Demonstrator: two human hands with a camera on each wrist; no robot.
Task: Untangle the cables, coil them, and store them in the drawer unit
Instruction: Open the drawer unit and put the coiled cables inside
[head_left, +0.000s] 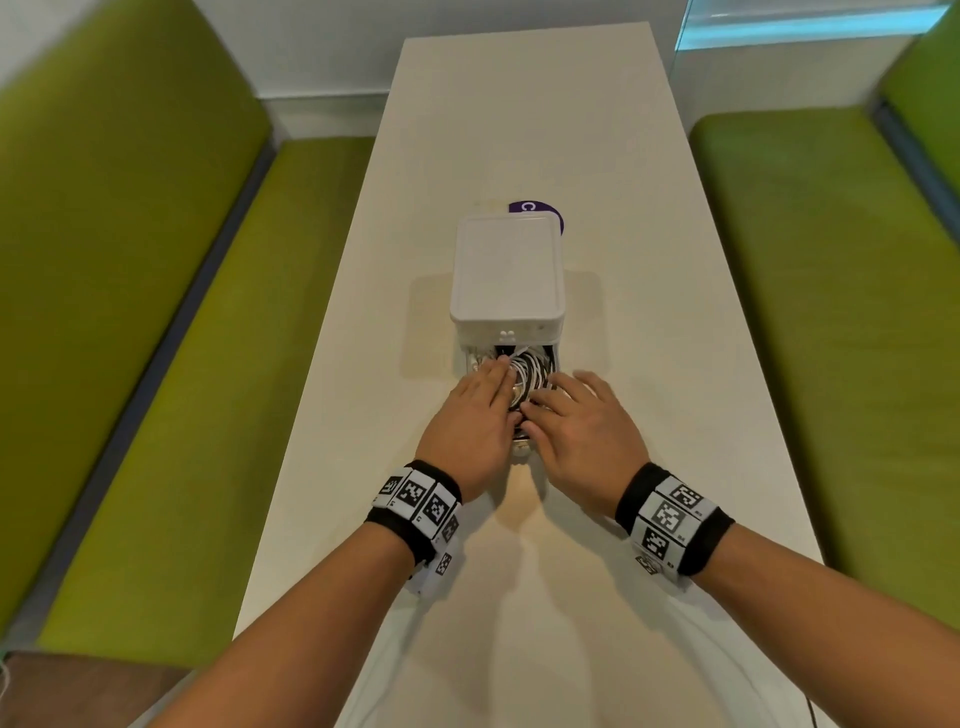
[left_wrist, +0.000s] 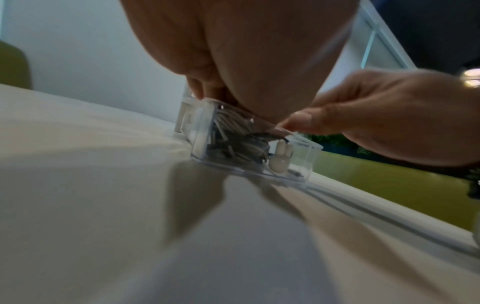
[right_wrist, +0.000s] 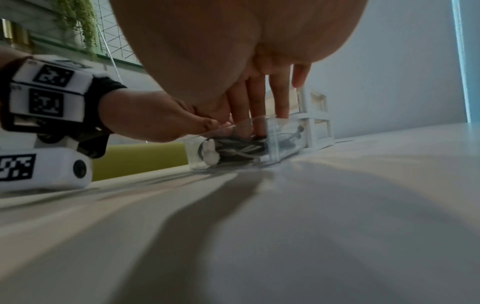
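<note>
A white drawer unit (head_left: 506, 270) stands in the middle of the table. Its clear bottom drawer (left_wrist: 202, 142) is pulled out toward me and has a small white rabbit-shaped knob (right_wrist: 211, 154) on its front. Coiled white and black cables (head_left: 527, 371) fill the drawer. My left hand (head_left: 488, 395) lies flat over the drawer's left side, its straight fingers pressing on the cables. My right hand (head_left: 561, 410) covers the right side, with its fingers (right_wrist: 281, 96) reaching straight down into the drawer onto the cables (right_wrist: 241, 150). Both palms hide the drawer's near half in the head view.
The long white table (head_left: 519, 130) stretches away behind the unit. A round purple sticker (head_left: 537, 210) lies just behind the unit. Green upholstered benches flank the table on the left (head_left: 156, 364) and on the right (head_left: 831, 312).
</note>
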